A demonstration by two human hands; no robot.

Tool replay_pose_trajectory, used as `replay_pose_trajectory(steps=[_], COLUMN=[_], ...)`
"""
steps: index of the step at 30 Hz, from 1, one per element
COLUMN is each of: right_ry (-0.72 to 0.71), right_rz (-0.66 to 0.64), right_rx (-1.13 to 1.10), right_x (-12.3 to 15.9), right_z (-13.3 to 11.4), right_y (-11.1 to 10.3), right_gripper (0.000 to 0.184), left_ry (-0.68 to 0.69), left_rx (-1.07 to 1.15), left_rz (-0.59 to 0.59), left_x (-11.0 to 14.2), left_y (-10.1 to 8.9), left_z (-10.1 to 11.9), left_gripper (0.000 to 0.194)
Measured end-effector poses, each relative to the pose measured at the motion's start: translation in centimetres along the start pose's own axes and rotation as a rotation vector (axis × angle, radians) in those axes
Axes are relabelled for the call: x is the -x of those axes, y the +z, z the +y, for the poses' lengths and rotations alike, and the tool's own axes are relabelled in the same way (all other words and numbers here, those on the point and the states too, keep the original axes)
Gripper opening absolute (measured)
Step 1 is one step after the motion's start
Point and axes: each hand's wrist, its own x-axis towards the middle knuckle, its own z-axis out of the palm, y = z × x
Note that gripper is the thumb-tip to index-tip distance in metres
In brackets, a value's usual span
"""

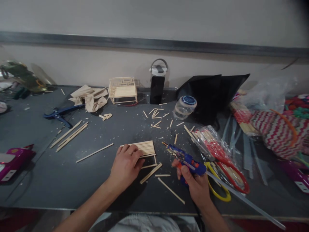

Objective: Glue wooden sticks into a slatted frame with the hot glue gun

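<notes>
My right hand (195, 182) is wrapped round the grip of a blue hot glue gun (190, 162), its nozzle pointing left towards a panel of wooden sticks. A long translucent glue stick (246, 198) sticks out of the gun's back. My left hand (126, 162) presses on the panel (145, 147), with curled fingers and the thumb at its near edge. The panel is made of thin sticks laid side by side, with an open frame on its near side; the hand hides its left part. Loose sticks (151, 173) lie just right of the frame.
A small stick-built model (123, 91) stands by the wall, near crumpled paper (89, 96) and a phone (157, 90). Blue cutters (62, 114) and longer sticks (72, 137) lie left. A jar (185, 107), red-handled scissors (233, 174) and bagged sticks (212, 141) are right.
</notes>
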Motion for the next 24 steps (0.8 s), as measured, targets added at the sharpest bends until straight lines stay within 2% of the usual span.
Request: replay_pose_trajectory(steps=[4,24], right_ry=[-0.014,0.01], right_rz=[0.003,-0.003], right_rx=[0.018,0.007], right_x=[-0.01,0.15], right_z=[-0.33,0.01], right_y=[-0.02,-0.07], right_gripper=[0.033,0.033], left_ry=[0.009,0.058], left_rx=[0.016,0.048], left_rz=[-0.027,-0.095], left_x=[-0.38,-0.74], left_y=[0.14,0.43], left_z=[-0.01,-0.4], left_gripper=[0.008,0.015])
